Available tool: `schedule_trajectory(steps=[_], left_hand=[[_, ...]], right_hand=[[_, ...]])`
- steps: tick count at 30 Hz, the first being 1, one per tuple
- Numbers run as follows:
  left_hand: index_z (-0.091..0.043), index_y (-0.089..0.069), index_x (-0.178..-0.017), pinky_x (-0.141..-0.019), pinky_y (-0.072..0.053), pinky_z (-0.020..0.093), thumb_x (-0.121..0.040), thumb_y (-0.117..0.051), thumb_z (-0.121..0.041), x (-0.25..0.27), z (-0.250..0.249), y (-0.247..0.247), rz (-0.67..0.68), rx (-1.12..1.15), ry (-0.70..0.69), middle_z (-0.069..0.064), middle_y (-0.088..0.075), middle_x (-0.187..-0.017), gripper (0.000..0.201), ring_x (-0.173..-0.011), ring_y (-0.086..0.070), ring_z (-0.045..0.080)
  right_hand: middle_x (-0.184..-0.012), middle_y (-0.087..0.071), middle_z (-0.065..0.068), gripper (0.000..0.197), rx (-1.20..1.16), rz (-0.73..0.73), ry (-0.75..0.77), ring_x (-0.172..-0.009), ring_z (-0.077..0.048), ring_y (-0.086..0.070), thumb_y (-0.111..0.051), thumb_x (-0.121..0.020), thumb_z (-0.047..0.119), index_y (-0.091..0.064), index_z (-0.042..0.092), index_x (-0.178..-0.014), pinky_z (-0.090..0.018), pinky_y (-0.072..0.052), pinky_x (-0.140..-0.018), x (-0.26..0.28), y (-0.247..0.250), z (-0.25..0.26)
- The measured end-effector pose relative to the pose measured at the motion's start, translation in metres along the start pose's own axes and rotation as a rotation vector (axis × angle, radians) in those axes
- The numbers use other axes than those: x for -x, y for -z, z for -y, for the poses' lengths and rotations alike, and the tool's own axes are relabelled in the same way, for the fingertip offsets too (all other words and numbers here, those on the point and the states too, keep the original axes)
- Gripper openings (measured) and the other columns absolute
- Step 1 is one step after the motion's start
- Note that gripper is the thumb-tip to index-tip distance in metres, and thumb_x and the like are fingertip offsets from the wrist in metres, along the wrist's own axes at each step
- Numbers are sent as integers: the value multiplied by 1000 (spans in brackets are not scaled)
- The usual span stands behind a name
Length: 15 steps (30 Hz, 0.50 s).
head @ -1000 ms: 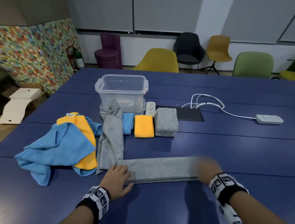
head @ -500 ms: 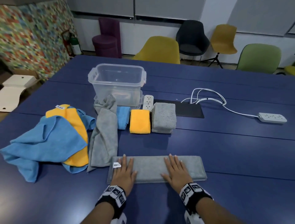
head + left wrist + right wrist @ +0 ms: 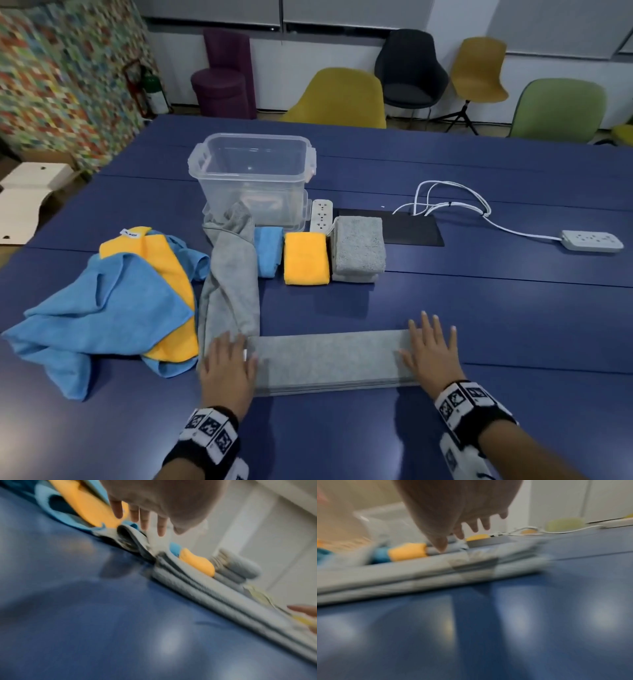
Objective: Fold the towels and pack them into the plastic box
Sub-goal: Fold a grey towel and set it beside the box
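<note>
While both palms lie flat with fingers straight and spread, the left hand point(image 3: 228, 368) covers the left end of the long folded grey towel point(image 3: 329, 359) and the right hand point(image 3: 432, 353) covers its right end, neither one curled round the cloth. That towel lies as a narrow strip across the near part of the blue table point(image 3: 479, 308). Just past the left hand a loose grey towel point(image 3: 231, 274) runs away toward the clear plastic box point(image 3: 251, 178), which stands open and holds no towel. Left of it sits a rumpled heap of blue towel point(image 3: 102, 308) and yellow towel point(image 3: 171, 270). In front of the box lie a folded blue towel point(image 3: 269, 250), a folded yellow towel point(image 3: 306, 258) and a folded grey stack point(image 3: 358, 248). From the head view the strip looks like a single flat band; the left wrist view, though blurred, shows its near edge point(image 3: 223, 601) as several stacked layers, and the right wrist view shows the same layered edge point(image 3: 419, 580) with the right thumb tip above it, contact not clear. Half a second ago the two hands rested nearer the middle of the strip; they now sit far apart at its two ends, and a small white tag seen by the left hand then is almost hidden.
</note>
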<state>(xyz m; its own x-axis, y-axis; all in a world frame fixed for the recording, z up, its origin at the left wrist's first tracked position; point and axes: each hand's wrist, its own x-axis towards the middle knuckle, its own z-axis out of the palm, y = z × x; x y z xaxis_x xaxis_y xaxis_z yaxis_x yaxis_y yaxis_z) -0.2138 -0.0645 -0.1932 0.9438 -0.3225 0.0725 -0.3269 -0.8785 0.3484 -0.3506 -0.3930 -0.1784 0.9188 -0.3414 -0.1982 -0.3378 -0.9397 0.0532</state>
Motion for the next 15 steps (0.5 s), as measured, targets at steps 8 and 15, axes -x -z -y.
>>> schedule_trajectory(steps=[8, 15], left_hand=[[-5, -64, -80, -76, -40, 31, -94, -49, -28, -16, 14, 20, 347, 431, 440, 23, -67, -98, 31, -97, -61, 32], [-9, -63, -99, -97, -39, 37, -98, -25, -47, -25, -3, 11, 373, 1028, 773, 16, -62, -113, 54, -110, -54, 31]], right_hand=[[-132, -40, -12, 68, -138, 250, 411, -119, -32, -44, -54, -88, 43, -24, 22, -145, -41, -39, -98, -24, 46, 153], [-138, -33, -9, 79, -150, 370, 295, -126, -30, -39, -55, -84, 48, -10, 30, -147, -41, -39, -101, -30, 45, 163]])
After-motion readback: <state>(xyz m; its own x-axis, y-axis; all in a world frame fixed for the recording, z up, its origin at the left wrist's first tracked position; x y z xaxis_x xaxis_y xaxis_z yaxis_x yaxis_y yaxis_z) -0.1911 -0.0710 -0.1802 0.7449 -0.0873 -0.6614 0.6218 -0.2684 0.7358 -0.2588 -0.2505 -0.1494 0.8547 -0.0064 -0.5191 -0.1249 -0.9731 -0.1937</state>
